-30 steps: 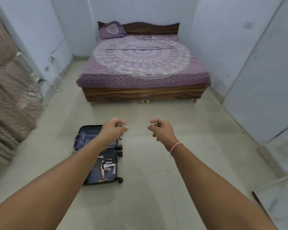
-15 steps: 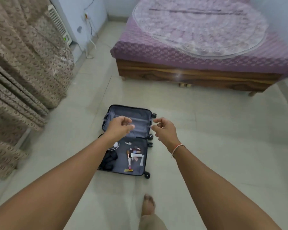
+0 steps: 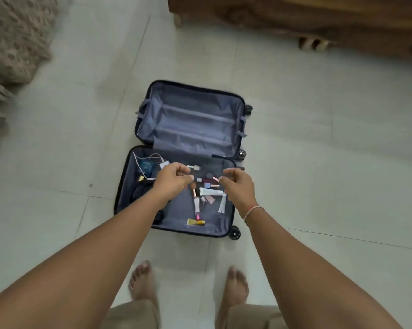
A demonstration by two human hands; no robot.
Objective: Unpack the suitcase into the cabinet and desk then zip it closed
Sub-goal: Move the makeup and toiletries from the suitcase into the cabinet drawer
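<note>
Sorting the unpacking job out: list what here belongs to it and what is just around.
Job:
suitcase, open on the floor
small cosmetics in its near half
white cable there too
left hand, right hand, both above it

Just around:
curtain
wooden bed frame

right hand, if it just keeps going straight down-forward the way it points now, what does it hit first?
Probably the white tube among the small cosmetics in the near half of the suitcase, just left of the right hand. Depth is unclear from one view; nothing shows between hand and items.
</note>
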